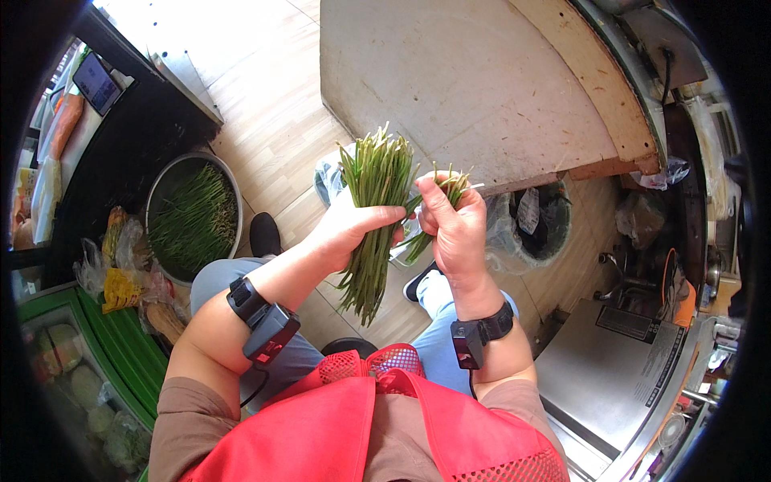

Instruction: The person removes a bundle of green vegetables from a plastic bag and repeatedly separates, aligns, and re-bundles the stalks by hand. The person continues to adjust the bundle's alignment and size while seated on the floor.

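Observation:
My left hand (355, 232) is closed around a thick bundle of long green vegetable stalks (376, 181), held nearly upright in the picture with pale cut ends at the top. Beside it, at the right, my right hand (452, 220) grips a smaller bunch of the same stalks (455, 187) between thumb and fingers. The two bunches are close together, and some fingers are hidden behind them. A round metal basin (241, 223) at the left holds many more thin green stalks (193, 217).
A large pale board or panel (458, 90) lies ahead. A plastic-lined bin (563, 223) stands at the right, near a stainless steel surface (608, 367). At the left are plastic bags of produce (123, 289) on a green chest (114, 337) and a dark cabinet (138, 129).

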Tool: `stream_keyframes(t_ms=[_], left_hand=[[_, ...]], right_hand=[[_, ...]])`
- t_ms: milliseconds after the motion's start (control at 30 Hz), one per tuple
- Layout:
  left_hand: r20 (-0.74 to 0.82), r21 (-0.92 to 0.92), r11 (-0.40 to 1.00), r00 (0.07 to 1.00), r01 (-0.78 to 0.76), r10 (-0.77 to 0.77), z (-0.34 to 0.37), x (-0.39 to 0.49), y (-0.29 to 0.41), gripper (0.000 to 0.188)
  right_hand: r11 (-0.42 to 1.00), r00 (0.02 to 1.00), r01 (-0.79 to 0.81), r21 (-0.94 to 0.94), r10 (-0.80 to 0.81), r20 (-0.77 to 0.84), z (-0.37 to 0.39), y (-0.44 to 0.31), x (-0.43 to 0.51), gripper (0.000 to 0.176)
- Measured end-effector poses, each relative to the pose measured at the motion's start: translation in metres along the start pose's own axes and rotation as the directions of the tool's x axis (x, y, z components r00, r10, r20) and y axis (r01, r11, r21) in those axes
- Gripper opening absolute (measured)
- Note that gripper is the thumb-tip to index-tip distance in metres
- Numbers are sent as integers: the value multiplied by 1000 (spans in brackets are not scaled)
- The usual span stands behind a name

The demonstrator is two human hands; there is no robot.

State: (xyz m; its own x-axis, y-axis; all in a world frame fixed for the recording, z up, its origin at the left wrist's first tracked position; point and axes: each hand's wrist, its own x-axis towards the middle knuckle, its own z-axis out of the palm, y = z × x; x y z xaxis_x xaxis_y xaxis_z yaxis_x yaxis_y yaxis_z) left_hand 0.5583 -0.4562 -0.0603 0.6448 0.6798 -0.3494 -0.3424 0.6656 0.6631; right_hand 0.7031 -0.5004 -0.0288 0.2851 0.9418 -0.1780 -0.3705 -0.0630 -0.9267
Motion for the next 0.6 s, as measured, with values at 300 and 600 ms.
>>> stream_keyframes(t_ms=[300, 600], left_hand=[[-115, -122, 991, 991, 48, -62, -3, 2, 3, 31], [-29, -61, 998, 999, 26, -28, -4, -1, 4, 25]], right_hand=[[993, 993, 112, -21, -113, -22, -3, 12, 4, 25], [997, 999, -33, 62, 35, -29, -6, 4, 11, 26]])
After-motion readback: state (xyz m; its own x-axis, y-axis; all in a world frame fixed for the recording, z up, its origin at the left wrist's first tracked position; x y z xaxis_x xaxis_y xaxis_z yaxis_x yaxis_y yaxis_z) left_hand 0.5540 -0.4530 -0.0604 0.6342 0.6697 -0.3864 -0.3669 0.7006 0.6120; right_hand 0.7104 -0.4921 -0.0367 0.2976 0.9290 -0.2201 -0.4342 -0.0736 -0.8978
